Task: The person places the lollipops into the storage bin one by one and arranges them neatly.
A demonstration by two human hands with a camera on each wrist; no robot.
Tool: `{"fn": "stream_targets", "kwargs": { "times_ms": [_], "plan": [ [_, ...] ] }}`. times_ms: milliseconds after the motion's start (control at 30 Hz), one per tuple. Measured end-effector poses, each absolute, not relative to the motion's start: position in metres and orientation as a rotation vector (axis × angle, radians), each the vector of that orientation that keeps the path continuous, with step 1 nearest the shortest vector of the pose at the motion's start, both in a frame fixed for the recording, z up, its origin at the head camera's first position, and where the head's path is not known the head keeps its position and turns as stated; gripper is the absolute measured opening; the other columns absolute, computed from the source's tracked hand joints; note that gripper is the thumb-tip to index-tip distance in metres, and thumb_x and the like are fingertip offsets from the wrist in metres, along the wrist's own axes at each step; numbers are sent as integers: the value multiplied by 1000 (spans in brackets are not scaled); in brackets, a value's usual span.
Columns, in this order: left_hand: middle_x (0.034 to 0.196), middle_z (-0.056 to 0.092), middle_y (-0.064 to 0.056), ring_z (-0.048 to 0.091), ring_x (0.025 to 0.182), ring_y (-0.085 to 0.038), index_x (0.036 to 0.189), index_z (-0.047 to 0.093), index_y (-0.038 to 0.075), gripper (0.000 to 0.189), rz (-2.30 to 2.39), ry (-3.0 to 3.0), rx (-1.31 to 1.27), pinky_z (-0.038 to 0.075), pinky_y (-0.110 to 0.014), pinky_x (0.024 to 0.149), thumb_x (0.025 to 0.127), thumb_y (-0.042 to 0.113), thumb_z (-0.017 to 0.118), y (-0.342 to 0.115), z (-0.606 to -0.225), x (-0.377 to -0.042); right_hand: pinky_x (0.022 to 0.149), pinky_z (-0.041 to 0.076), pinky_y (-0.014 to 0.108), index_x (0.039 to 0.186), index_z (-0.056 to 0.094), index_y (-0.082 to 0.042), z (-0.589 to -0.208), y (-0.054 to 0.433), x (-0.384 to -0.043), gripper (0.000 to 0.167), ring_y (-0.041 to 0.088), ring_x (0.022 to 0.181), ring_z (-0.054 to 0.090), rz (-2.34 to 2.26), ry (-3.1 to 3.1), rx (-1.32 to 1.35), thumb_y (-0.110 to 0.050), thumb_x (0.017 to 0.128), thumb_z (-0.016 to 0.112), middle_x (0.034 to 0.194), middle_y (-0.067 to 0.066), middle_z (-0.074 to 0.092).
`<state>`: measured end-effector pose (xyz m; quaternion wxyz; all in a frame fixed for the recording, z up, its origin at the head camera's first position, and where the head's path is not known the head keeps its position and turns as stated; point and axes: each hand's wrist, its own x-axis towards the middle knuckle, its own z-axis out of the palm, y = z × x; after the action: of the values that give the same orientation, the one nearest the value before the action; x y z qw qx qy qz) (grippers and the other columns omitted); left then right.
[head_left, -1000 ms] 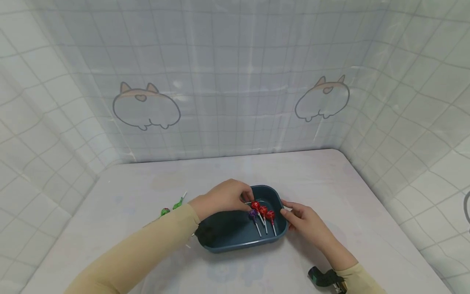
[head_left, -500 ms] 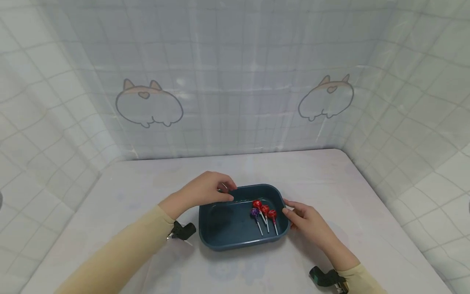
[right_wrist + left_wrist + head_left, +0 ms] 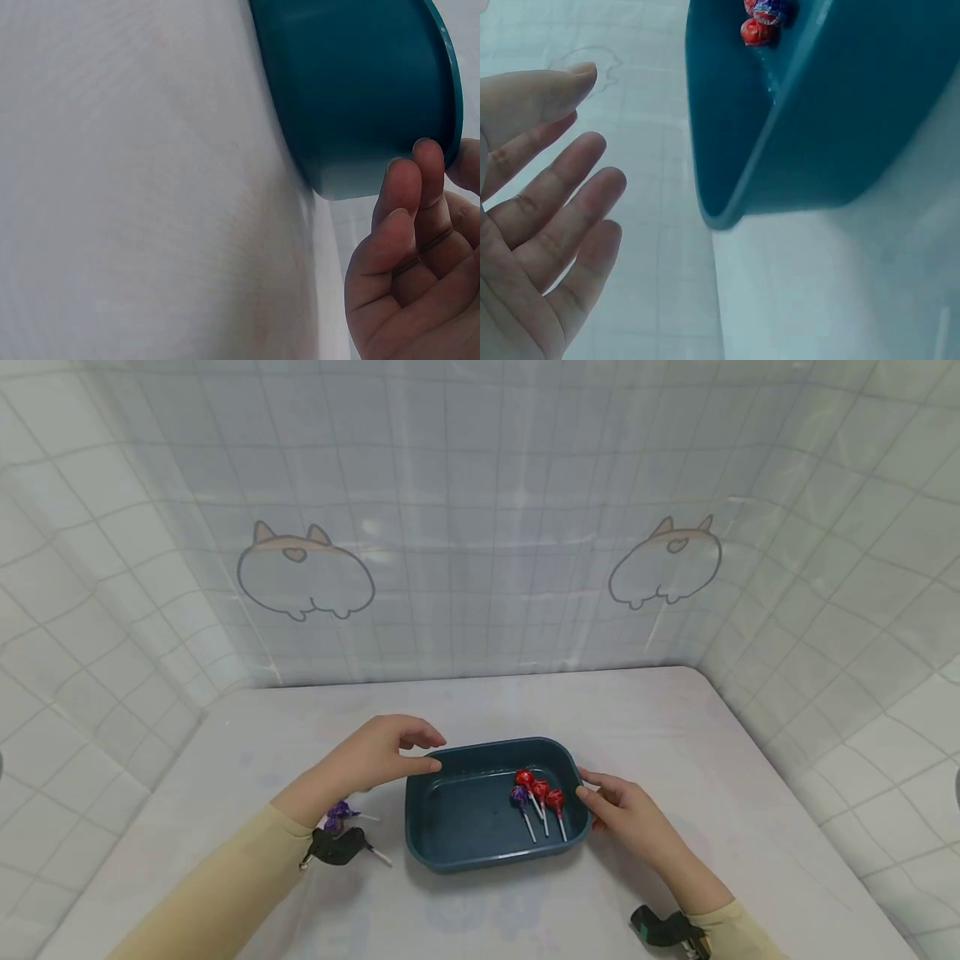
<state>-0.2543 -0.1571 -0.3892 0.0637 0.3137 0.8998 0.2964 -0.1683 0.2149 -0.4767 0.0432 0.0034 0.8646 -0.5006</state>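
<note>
A dark blue-green plastic basin (image 3: 465, 818) sits on the table. Inside, toward its right end, lie three red lollipops (image 3: 555, 799) and a purple lollipop (image 3: 520, 795), sticks pointing to the near side. My right hand (image 3: 626, 810) grips the basin's right end, thumb at the rim and fingertips against the outer wall in the right wrist view. By the far left corner hovers my left hand (image 3: 375, 753), fingers relaxed and spread, holding nothing; the left wrist view shows it apart from the basin. Purple lollipops (image 3: 337, 816) lie on the table, partly hidden under the left forearm.
A white lollipop stick (image 3: 380, 857) pokes out beside the black camera (image 3: 337, 845) on the left wrist. Another black camera (image 3: 660, 927) sits at the right wrist. A grid-patterned curtain (image 3: 480, 527) rises behind the table (image 3: 480, 918) and at both sides.
My left hand has left the lollipops in the basin and drawn leftward past the rim, uncovering purple lollipops on the table. The right hand keeps its grip.
</note>
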Motion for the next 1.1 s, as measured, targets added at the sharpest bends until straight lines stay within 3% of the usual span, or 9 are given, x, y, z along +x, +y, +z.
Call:
{"fn": "stream_targets", "kwargs": {
  "times_ms": [233,400,667,833,933,1100],
  "plan": [
    [115,65,12,62,106,-16,116,68,29,35,1020,2745,858,50,-40,94,86,47,76,-186,-392,-246,60,53,34,138,59,-12,-478,213,-168,45,22,66,60,-1529,2639,5,-32,97,65,75,4,64],
    [113,67,9,64,104,-18,115,68,27,35,1104,2769,806,51,-40,92,86,46,76,-206,-396,-240,61,53,34,138,59,-11,-478,214,-168,46,23,66,60,-1531,2636,-2,-32,97,65,76,5,65],
    [112,68,5,67,99,-16,115,69,21,38,1242,2785,622,56,-33,78,87,46,75,-237,-411,-226,62,53,33,138,59,-12,-478,213,-168,47,22,67,61,-1507,2648,7,-35,97,65,78,5,66],
    [113,69,0,67,100,-16,115,68,21,38,1275,2792,544,55,-28,80,86,45,76,-251,-425,-221,63,54,33,138,59,-12,-479,213,-167,47,22,69,61,-1511,2643,25,-35,97,65,82,5,68],
    [113,70,-2,66,103,-18,116,68,19,40,1281,2775,515,55,-32,83,86,45,76,-256,-435,-219,63,54,33,138,59,-13,-480,215,-168,48,22,69,61,-1505,2647,23,-36,97,65,81,4,67],
    [108,71,0,61,114,-28,117,69,15,43,1249,2771,545,48,-55,94,86,46,75,-260,-444,-220,63,54,33,139,59,-14,-481,217,-170,48,23,70,61,-1499,2650,28,-37,97,65,82,4,67]
  ]
}}
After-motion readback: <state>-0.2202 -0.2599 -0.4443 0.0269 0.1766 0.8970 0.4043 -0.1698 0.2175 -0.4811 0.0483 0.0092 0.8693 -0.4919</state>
